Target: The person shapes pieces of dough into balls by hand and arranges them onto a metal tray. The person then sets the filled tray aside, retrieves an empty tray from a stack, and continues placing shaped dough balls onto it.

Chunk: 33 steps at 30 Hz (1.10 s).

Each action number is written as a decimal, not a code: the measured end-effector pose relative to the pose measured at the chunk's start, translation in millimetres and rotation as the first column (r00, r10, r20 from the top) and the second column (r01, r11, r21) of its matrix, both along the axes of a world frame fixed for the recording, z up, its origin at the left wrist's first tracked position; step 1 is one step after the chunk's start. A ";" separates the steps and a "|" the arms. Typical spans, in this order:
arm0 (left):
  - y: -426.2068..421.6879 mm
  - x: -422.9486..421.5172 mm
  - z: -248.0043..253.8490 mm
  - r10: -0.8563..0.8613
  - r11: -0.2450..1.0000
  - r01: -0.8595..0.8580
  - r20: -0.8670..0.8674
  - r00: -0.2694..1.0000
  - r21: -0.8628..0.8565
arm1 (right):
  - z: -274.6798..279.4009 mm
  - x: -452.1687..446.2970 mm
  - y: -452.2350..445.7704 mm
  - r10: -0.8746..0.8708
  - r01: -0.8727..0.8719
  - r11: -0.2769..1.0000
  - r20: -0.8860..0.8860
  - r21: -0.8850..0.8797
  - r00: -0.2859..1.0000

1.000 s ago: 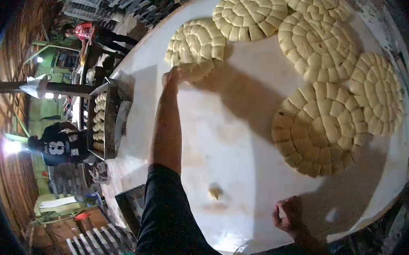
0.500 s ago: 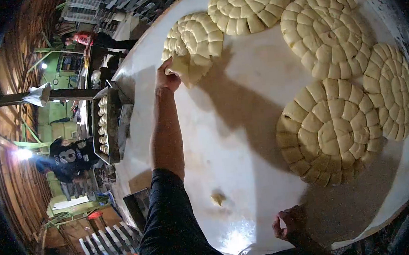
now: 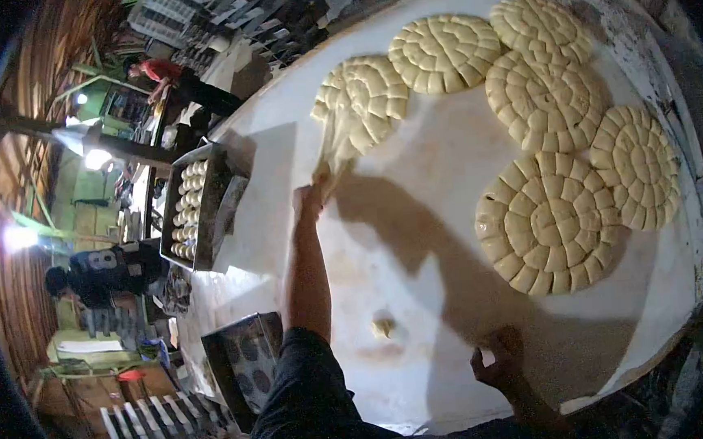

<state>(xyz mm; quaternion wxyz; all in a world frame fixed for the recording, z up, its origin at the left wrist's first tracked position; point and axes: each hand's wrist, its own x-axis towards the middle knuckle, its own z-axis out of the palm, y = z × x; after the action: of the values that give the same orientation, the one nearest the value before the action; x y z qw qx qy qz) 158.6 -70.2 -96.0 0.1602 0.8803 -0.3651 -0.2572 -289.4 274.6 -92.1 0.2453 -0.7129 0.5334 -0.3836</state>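
Observation:
My left hand (image 3: pixel 311 194) is closed on the edge of a cut dough round (image 3: pixel 367 96). A stretched flap of dough (image 3: pixel 336 143) runs from the round to my fingers. My right hand (image 3: pixel 502 361) hovers in shadow near the front of the table, fingers loosely curled and thumb apart, with nothing seen in it. Ahead of it lies a big dough round (image 3: pixel 549 222) scored into rings of small pieces. A small dough scrap (image 3: pixel 383 328) rests on the white tabletop (image 3: pixel 420 272) between my arms.
More scored dough rounds (image 3: pixel 444 54) line the far and right sides. On the left stand a tray of shaped dough pieces (image 3: pixel 192 206) and a dark pan with round hollows (image 3: pixel 247 361). Two people, one in a red top (image 3: pixel 160 72), are beyond the table.
My left hand has pulled toward me, and the dough it holds is drawn out into a long flap. The view has shifted; my right hand stays near the same place.

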 end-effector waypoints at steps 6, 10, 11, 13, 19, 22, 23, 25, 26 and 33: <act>151.6 -10.4 7.6 -0.054 0.997 0.072 0.339 0.939 -0.042 | 18.4 -0.7 -8.6 0.047 -0.043 0.998 0.077 -0.055 0.996; 265.8 -13.7 29.8 0.084 0.896 -0.178 -0.238 0.967 -0.407 | 13.3 0.8 -7.0 0.109 -0.107 0.994 0.103 -0.025 0.989; 285.3 -21.9 39.0 0.081 0.937 -0.107 -0.091 0.993 -0.334 | 13.7 4.2 -6.6 0.101 -0.098 0.995 0.119 -0.025 0.988; 309.1 -36.3 11.9 -0.233 0.835 0.073 -0.230 0.945 -0.546 | 21.7 15.3 -13.9 0.104 -0.155 0.972 0.272 0.174 0.957; 222.9 -171.4 129.8 -0.846 0.373 0.917 -0.459 0.272 -0.143 | -13.9 65.1 -15.9 0.078 -0.338 0.901 0.665 0.271 0.742; 110.0 -104.9 37.7 -0.693 0.706 0.306 -0.533 0.485 -0.639 | -35.0 26.2 4.9 0.298 -0.375 0.911 0.354 0.170 0.886; 74.7 -101.1 39.1 -0.517 0.790 0.007 -0.660 0.544 -0.613 | -25.4 15.0 2.9 0.369 -0.377 0.923 0.098 0.077 0.924; -0.8 -64.1 6.5 -0.140 0.921 -0.115 -0.591 0.794 -0.373 | 7.1 -0.2 -7.1 0.369 -0.371 0.928 0.072 0.024 0.927; -36.6 -49.1 -16.1 -0.252 0.932 0.125 -0.361 0.898 -0.341 | 17.9 0.5 -11.5 0.324 -0.366 0.926 0.302 0.091 0.897; -107.7 -57.2 -22.6 0.027 0.862 -0.403 -0.766 0.642 -0.308 | 6.1 12.8 -15.4 0.197 -0.207 0.978 0.237 0.018 0.951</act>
<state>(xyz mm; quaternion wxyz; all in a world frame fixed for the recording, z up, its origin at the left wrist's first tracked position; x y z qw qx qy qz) 101.3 -177.9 -118.6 0.5244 0.6742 -0.2066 -0.4772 -276.6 259.2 -86.0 0.3593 -0.7083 0.4330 -0.4263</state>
